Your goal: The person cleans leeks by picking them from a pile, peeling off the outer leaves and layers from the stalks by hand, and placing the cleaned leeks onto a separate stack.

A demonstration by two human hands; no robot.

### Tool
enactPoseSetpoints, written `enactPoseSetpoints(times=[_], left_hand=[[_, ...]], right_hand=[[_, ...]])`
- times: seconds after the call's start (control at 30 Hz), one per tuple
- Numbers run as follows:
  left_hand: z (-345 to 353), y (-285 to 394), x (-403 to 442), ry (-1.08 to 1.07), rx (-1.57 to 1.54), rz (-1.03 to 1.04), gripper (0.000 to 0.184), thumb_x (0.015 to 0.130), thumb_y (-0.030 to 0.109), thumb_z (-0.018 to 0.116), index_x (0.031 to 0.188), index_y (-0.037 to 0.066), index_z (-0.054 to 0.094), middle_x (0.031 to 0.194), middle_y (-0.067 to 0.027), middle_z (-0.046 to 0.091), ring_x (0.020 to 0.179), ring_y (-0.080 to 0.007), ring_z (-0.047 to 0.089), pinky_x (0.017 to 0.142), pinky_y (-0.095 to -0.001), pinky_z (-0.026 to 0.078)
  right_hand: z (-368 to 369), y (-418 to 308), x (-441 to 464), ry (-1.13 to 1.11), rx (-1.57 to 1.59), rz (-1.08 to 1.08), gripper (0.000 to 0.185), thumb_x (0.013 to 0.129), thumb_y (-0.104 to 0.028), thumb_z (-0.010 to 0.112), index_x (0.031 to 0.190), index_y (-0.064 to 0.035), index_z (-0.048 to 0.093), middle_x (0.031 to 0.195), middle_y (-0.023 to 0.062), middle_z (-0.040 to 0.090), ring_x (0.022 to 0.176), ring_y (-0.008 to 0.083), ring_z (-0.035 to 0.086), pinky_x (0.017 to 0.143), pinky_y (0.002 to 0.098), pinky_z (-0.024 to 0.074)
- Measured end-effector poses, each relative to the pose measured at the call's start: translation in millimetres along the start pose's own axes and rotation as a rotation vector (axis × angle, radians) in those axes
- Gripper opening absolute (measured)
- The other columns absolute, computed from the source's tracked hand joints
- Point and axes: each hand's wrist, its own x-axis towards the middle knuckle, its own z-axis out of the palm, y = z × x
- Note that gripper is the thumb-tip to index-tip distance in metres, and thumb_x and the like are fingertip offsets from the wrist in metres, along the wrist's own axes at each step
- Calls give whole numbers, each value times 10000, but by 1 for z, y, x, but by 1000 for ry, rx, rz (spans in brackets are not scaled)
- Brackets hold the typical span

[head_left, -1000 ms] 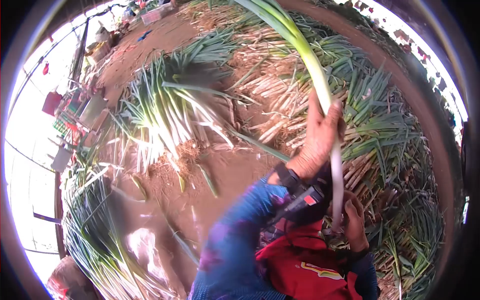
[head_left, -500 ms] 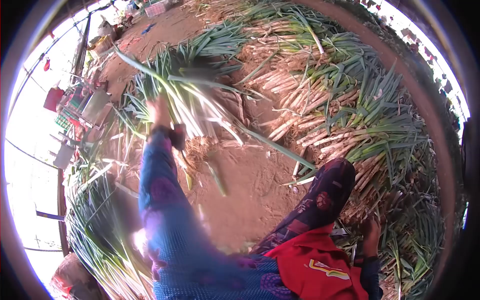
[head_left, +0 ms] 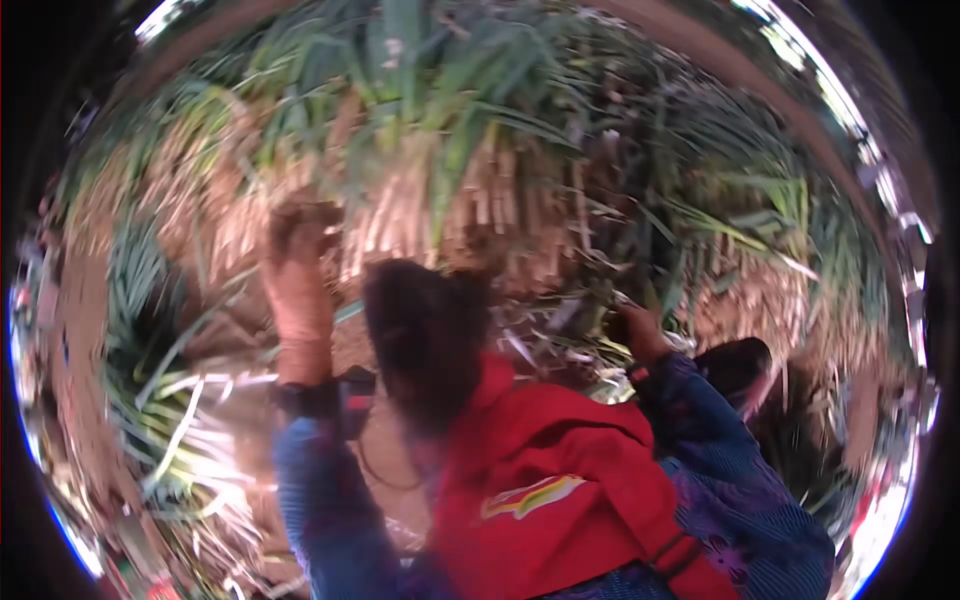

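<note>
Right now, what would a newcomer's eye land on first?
Probably the bright red apron with its yellow-and-white logo, filling the lower middle. Next, the broad bank of leeks across the upper half, green leaves above pale stalks. Then the blurred left hand, at the stalks left of centre; whether it grips any is unclear.

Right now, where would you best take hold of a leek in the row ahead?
Probably by its pale stalk, coming from the near side, where the left hand is. The stalks point this way, fairly straight and bare, while the green leaves beyond fan out and overlap.
</note>
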Motion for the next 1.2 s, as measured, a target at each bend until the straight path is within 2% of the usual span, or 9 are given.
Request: enactPoseSetpoints(times=[0.2, 0.37, 0.47, 0.7, 0.9, 1.0, 1.03, 1.1, 1.2], left_hand=[[141, -30, 63, -318, -216, -120, 312, 920, 195, 595, 1192, 44, 574, 975, -65, 659, 955, -218, 653, 810, -323, 496], [216, -111, 67, -227, -170, -395, 235, 925, 150, 573, 1119, 18, 561, 927, -84, 641, 835, -194, 657, 700, -287, 515], [231, -136, 63, -137, -50, -512, 209, 929, 125, 553, 1115, 31, 571, 902, -63, 644, 830, -178, 657, 700, -287, 505], [256, -119, 48, -332, 63, -445, 262, 943, 143, 517, 1153, 0, 583, 872, -53, 591, 812, -156, 612, 738, -281, 487], [264, -118, 41, -307, 161, -535, 244, 956, 175, 544, 1145, 24, 579, 845, -23, 568, 781, -132, 565, 726, -280, 478], [265, -122, 43, -329, 249, -542, 246, 935, 173, 567, 1109, -1, 574, 824, -46, 566, 756, -151, 566, 706, -305, 488], [267, -123, 41, -302, 208, -564, 247, 930, 171, 572, 1102, -6, 572, 814, -53, 567, 751, -154, 570, 703, -306, 491], [267, -127, 43, -290, 162, -609, 236, 927, 154, 565, 1095, -12, 570, 798, -72, 576, 748, -158, 583, 711, -308, 496], [258, -125, 49, -383, 306, -752, 290, 962, 170, 516, 1204, 17, 564, 1057, -114, 600, 997, -205, 564, 867, -348, 484]], right_hand=[[10, 29, 30, 40, 219, 47, 175, 892, -213, 599, 886, -39, 625, 781, 78, 641, 711, 217, 650, 710, 338, 559], [29, -4, 59, -67, 210, 21, 206, 927, -215, 546, 948, -28, 630, 808, 51, 629, 723, 159, 620, 686, 298, 517], [43, -28, 87, -65, 65, -160, 232, 929, -215, 539, 1010, -16, 625, 878, 60, 641, 784, 161, 632, 715, 295, 518], [26, -33, 214, 56, 175, -109, 293, 921, -159, 497, 1164, -22, 583, 1028, 91, 643, 960, 200, 626, 800, 344, 512], [16, -26, 330, 40, -25, -268, 340, 876, -150, 526, 1192, -66, 618, 1033, 82, 665, 848, 176, 627, 692, 299, 518], [29, -50, 356, 187, -288, -360, 416, 857, -66, 507, 1270, -45, 549, 1068, 84, 654, 983, 174, 600, 844, 302, 476], [30, -52, 366, 221, -363, -621, 428, 848, -137, 527, 1271, -70, 546, 1071, 133, 665, 1019, 245, 621, 874, 342, 474], [34, -70, 380, 413, -541, -453, 437, 835, -201, 541, 1251, -66, 553, 1087, 176, 655, 1034, 320, 615, 882, 389, 471], [40, -90, 386, 539, -728, -285, 447, 806, -318, 569, 1167, -56, 575, 1090, 235, 633, 1049, 419, 580, 883, 470, 459]])
